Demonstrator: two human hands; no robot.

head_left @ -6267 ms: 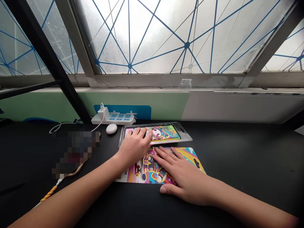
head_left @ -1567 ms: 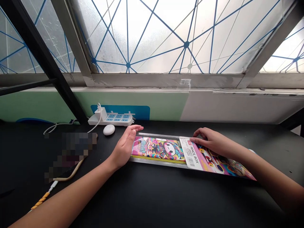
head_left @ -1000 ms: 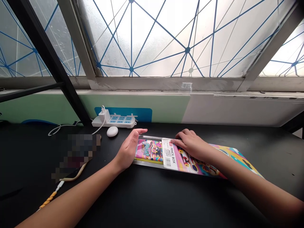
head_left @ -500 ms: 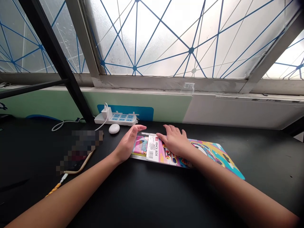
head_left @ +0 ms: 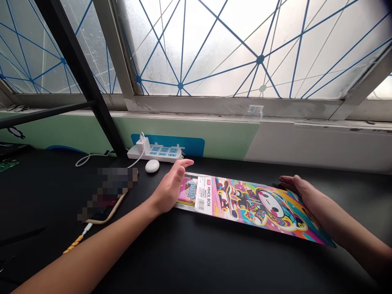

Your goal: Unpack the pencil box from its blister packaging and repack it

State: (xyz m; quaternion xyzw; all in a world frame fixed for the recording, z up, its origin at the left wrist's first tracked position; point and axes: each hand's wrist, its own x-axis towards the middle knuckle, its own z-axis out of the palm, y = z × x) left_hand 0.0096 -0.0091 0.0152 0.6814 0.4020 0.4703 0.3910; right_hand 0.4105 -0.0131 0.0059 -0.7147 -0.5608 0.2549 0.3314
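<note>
A long, colourful pencil box (head_left: 245, 200) lies flat on the black table, printed with a cartoon figure and a skateboard. A white label (head_left: 203, 195) reading "PENCIL BOX" wraps it near its left end, beside a pink section in clear plastic. My left hand (head_left: 171, 185) stands on edge against that left end, fingers stretched forward, palm turned inward. At the opposite end, my right hand (head_left: 312, 200) is also upright with straight fingers, its palm facing the box and covering part of the right edge. Whether the right palm presses on it, I cannot tell.
Left of the box lies a phone (head_left: 105, 212), partly blurred out, with a yellow-wrapped cable (head_left: 73, 244) plugged in. Behind are a white power strip (head_left: 159, 152) and a round white case (head_left: 152, 166). A black metal post (head_left: 82, 77) slants before the frosted window.
My right hand has moved from the top of the pencil box to its right end, uncovering the printed figure. My left hand stays at the left end. The view has turned slightly.
</note>
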